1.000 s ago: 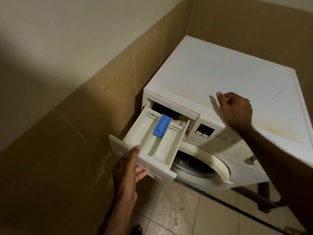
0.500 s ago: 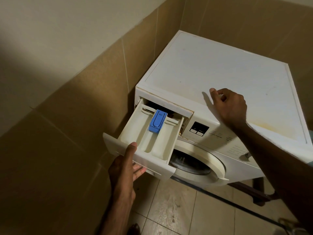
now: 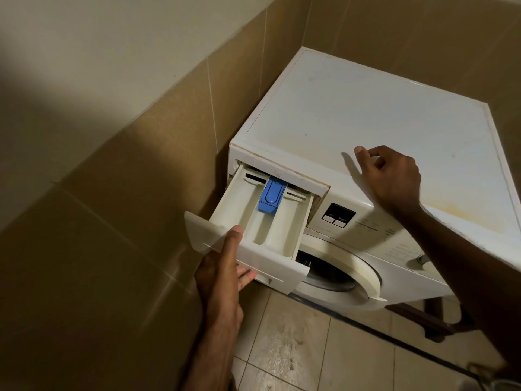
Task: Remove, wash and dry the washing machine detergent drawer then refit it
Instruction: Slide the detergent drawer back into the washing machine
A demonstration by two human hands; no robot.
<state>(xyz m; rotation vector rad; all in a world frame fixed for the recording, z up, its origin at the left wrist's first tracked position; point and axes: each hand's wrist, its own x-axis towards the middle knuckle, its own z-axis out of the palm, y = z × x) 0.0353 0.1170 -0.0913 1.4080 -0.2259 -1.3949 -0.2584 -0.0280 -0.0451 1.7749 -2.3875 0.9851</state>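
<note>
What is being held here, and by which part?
The left hand grips the detergent drawer by its front panel; the right hand holds nothing.

The pulled-out drawer juts toward the tiled wall, narrowing the gap beside the washer.

Drawer rear: I can't see the back end of the detergent drawer; it sits inside the washing machine slot.
Left fingers: mostly tucked under the drawer's front panel; my left hand shows only thumb and some tips.
Panel print: the control panel lettering is too small to read.
Right forearm: cut off by the right edge.
Bottom-right corner: an object I can't identify.
</note>
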